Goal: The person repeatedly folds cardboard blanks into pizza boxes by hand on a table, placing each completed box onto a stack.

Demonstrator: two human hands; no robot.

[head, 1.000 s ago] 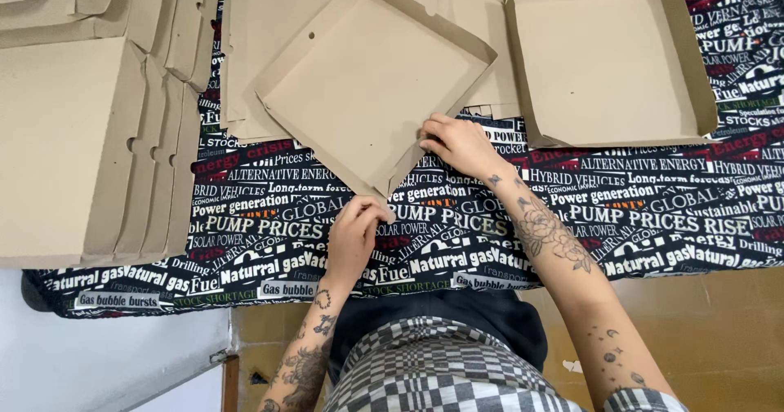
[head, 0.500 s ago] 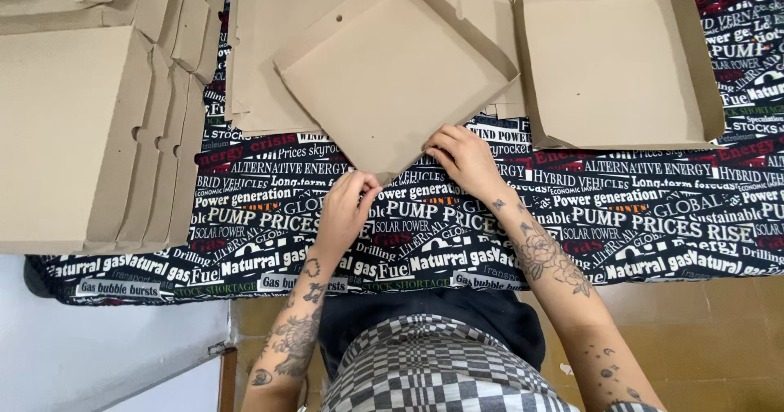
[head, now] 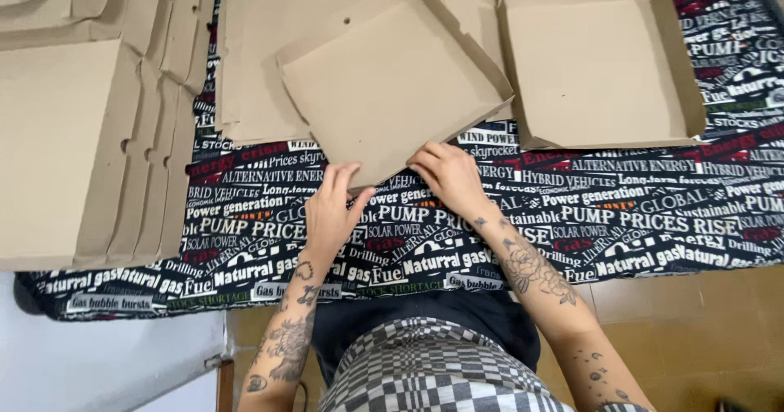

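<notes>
The tilted box lay just beyond both hands, its near corner between them, left hand and right hand each pinching an edge.

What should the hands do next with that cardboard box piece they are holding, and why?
Probably fold up the near edge. Both hands, left hand and right hand, pinch the near edge of the tilted cardboard tray, which lies turned at an angle on the printed cloth. Its far right side already has a raised wall, like the finished tray beside it, while the edge at the fingers looks unfinished.
</notes>
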